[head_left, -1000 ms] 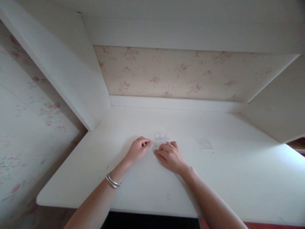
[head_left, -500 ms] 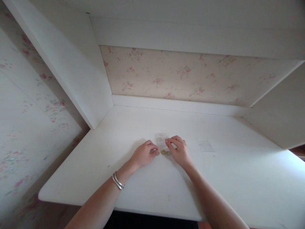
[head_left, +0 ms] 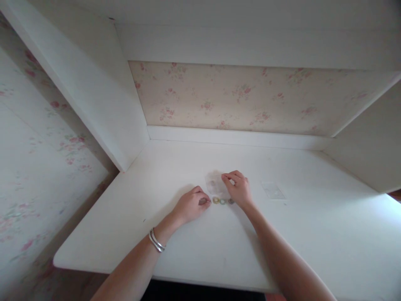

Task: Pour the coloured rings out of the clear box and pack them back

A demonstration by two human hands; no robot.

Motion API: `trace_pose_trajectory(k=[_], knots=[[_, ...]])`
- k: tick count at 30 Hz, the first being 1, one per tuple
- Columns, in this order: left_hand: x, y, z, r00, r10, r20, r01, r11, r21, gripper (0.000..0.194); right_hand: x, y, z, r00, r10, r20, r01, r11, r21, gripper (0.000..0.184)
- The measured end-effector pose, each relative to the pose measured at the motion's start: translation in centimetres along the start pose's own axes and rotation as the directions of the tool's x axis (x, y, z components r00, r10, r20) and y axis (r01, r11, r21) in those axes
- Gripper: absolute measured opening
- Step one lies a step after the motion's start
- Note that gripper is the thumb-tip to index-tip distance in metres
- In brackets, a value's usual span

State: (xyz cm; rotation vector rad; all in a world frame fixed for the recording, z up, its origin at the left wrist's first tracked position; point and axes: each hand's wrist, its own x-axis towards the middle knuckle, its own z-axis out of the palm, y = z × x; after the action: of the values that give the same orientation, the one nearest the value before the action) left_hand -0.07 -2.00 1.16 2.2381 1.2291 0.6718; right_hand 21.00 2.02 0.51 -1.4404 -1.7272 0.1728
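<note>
On the white desk (head_left: pixel 194 246) lie small round rings (head_left: pixel 222 201) in a short row, yellowish, greenish and darker. My left hand (head_left: pixel 191 205), with bangles on its wrist, rests curled on the desk and pinches a small dark ring (head_left: pixel 203 202) at the left end of that row. My right hand (head_left: pixel 239 188) is just behind the row, its fingers pinched on a small clear plastic bag (head_left: pixel 215 183) that is tilted up off the desk.
A second clear plastic piece (head_left: pixel 273 190) lies flat on the desk to the right. White side panels and a shelf overhead enclose the desk, with floral wallpaper (head_left: pixel 232 96) at the back and on the left wall.
The right hand moved back and lifted the clear bag, uncovering the row of rings. The left hand came down to the left end of the row.
</note>
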Motion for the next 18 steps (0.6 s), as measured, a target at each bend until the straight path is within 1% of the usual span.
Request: trace_pose_trajectory(k=[3,7,13,18], knots=[[0.0,-0.2,0.1,1.0,0.002,0.011,-0.003,1.0,0.024,0.017,-0.7,0.7,-0.7,0.997,0.067,-0.026,-0.064,0.994,0.089,0.027],[0.0,-0.2,0.1,1.0,0.01,0.012,-0.01,0.999,0.05,0.018,-1.1,1.0,-0.9,0.995,0.103,-0.002,-0.102,0.99,0.1,0.027],[-0.2,-0.2,0.0,0.999,0.03,0.023,-0.03,0.999,0.026,0.019,-1.2,0.4,-0.7,0.998,0.055,0.034,-0.058,0.994,0.092,0.029],[-0.1,-0.1,0.1,1.0,0.01,0.009,-0.01,0.999,-0.048,0.019,-1.3,0.4,-0.8,0.999,0.03,0.043,-0.034,0.996,0.079,0.026]])
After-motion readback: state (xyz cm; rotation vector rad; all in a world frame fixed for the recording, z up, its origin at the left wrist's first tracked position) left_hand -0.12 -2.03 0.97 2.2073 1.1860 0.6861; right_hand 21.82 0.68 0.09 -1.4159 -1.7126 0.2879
